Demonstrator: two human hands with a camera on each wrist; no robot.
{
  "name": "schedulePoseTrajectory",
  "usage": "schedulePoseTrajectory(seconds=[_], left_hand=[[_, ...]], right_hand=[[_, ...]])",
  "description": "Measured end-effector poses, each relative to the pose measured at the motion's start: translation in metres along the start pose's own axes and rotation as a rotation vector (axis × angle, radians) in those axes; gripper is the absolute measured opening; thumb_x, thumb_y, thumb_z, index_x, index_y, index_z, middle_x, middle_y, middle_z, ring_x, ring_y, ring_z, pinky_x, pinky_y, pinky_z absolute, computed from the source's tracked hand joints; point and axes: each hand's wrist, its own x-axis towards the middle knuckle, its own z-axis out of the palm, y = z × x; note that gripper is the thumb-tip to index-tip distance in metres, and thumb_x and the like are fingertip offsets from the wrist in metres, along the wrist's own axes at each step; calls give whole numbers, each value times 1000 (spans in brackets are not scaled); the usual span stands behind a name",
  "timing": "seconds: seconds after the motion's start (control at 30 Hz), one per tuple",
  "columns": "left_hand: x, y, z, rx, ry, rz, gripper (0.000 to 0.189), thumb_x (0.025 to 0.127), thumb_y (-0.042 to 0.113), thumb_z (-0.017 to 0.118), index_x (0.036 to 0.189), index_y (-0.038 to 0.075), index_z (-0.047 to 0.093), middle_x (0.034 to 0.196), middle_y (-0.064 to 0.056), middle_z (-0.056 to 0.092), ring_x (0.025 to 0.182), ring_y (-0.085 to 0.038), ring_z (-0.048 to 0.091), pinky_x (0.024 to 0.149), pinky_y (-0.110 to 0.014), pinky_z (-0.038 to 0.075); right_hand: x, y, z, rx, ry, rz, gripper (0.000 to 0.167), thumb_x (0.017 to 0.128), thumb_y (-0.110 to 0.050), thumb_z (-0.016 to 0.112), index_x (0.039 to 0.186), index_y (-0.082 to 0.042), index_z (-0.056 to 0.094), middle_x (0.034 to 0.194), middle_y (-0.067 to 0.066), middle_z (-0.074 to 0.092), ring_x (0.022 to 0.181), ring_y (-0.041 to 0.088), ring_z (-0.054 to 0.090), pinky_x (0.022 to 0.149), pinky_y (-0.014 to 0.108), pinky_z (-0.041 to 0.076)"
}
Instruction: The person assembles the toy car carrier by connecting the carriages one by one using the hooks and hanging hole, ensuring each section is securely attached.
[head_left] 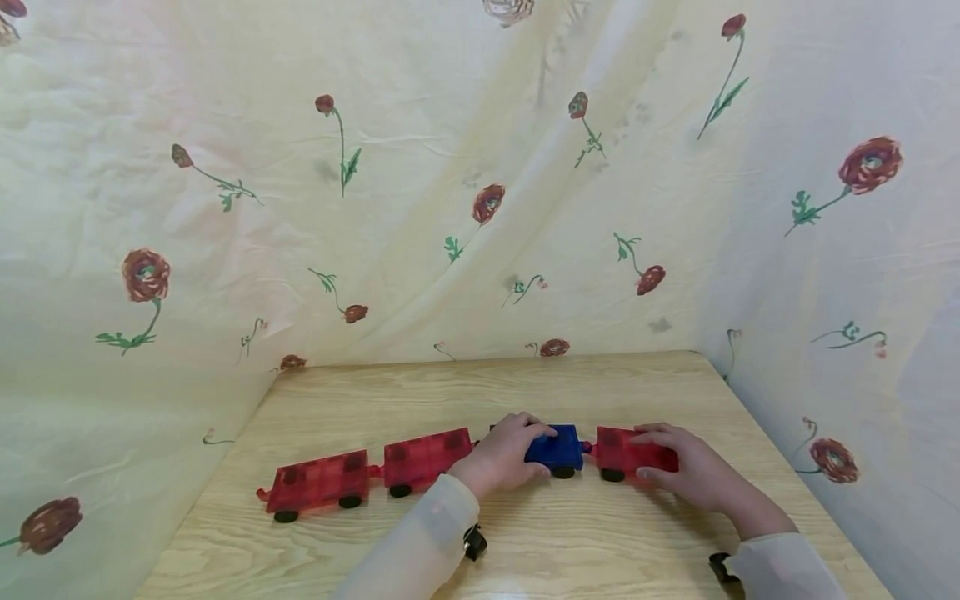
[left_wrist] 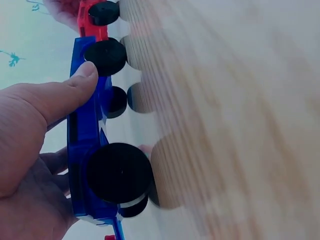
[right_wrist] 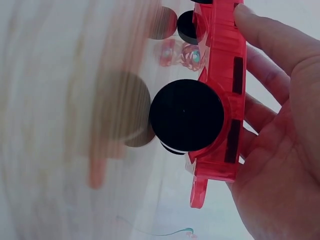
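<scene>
My left hand (head_left: 508,454) grips a translucent blue toy train car (head_left: 558,448) by its sides. In the left wrist view, the thumb lies along one side of that blue car, above its black wheels (left_wrist: 120,172). To the right, my right hand (head_left: 692,468) holds a translucent red toy train car (head_left: 617,448) between thumb and fingers. The red car's small hook (right_wrist: 198,194) sticks out at its free end in the right wrist view. Between the blue car and this red car, the couplings (head_left: 587,447) meet or nearly meet; I cannot tell if they are joined.
Two more red train cars stand in line on the left, one (head_left: 427,460) beside my left hand and another (head_left: 318,482) at the far left end. All stand on a wood-grain table (head_left: 585,542). A flower-printed cloth (head_left: 420,167) hangs behind and around the table.
</scene>
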Motion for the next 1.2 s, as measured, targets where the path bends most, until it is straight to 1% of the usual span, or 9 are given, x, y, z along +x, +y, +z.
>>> schedulePoseTrajectory(seconds=[0.2, 0.37, 0.57, 0.63, 0.77, 0.87, 0.97, 1.03, 1.2], left_hand=[[0, 0, -1, 16, -4, 4, 60, 95, 49, 74, 151, 42, 54, 147, 10, 52, 137, -16, 47, 112, -40, 46], [0, -3, 1, 57, -6, 18, 61, 95, 51, 73, 152, 42, 52, 151, 9, 50, 141, -19, 45, 115, -42, 43], [-6, -11, -1, 78, -3, 31, 67, 95, 51, 75, 155, 42, 49, 165, 6, 38, 154, -25, 32, 125, -47, 25], [-11, -15, -4, 66, 4, 28, 68, 94, 51, 76, 156, 42, 48, 166, 5, 36, 155, -26, 30, 125, -49, 24], [-25, -27, -17, 32, 14, 20, 72, 94, 51, 77, 158, 39, 46, 167, 0, 35, 155, -28, 29, 126, -52, 22], [-38, -41, -26, 3, 33, 11, 75, 93, 50, 78, 159, 35, 46, 166, -4, 36, 154, -30, 30, 125, -55, 23], [-54, -58, -33, -14, 57, -20, 77, 92, 50, 79, 159, 33, 46, 165, -5, 37, 152, -32, 32, 122, -57, 29], [-67, -69, -36, -26, 76, -47, 78, 91, 49, 81, 159, 32, 46, 164, -5, 38, 150, -33, 34, 117, -57, 37], [-98, -92, -45, -66, 104, -121, 82, 88, 46, 85, 158, 27, 48, 162, -9, 41, 148, -38, 37, 113, -61, 40]], right_hand=[[-2, -2, -1, 0, -10, -20, 47, 90, -31, 85, 134, -20, 71, 148, 18, 55, 131, 48, 52, 98, 62, 53], [-2, -4, -3, -15, -24, -1, 49, 90, -30, 85, 135, -18, 70, 148, 19, 55, 131, 48, 52, 98, 61, 53], [-2, -8, -5, -49, -16, -2, 49, 89, -27, 87, 133, -16, 71, 151, 21, 53, 133, 51, 50, 98, 63, 52], [-1, -9, -7, -60, -5, -10, 49, 88, -27, 87, 133, -15, 72, 151, 21, 53, 133, 51, 50, 99, 64, 51], [2, -12, -9, -72, 5, -33, 48, 88, -26, 87, 132, -13, 71, 150, 21, 54, 132, 50, 51, 100, 64, 50], [5, -16, -11, -78, 1, -47, 48, 88, -26, 87, 131, -13, 71, 149, 22, 55, 131, 49, 53, 101, 64, 50], [8, -19, -12, -85, -6, -43, 49, 88, -26, 88, 132, -12, 71, 148, 22, 55, 128, 47, 55, 99, 63, 52], [9, -20, -11, -88, -10, -33, 51, 87, -27, 88, 133, -11, 70, 148, 22, 54, 127, 47, 55, 98, 62, 53], [9, -22, -8, -68, -33, 18, 65, 86, -30, 89, 141, -7, 64, 150, 24, 52, 127, 47, 55, 95, 60, 55]])
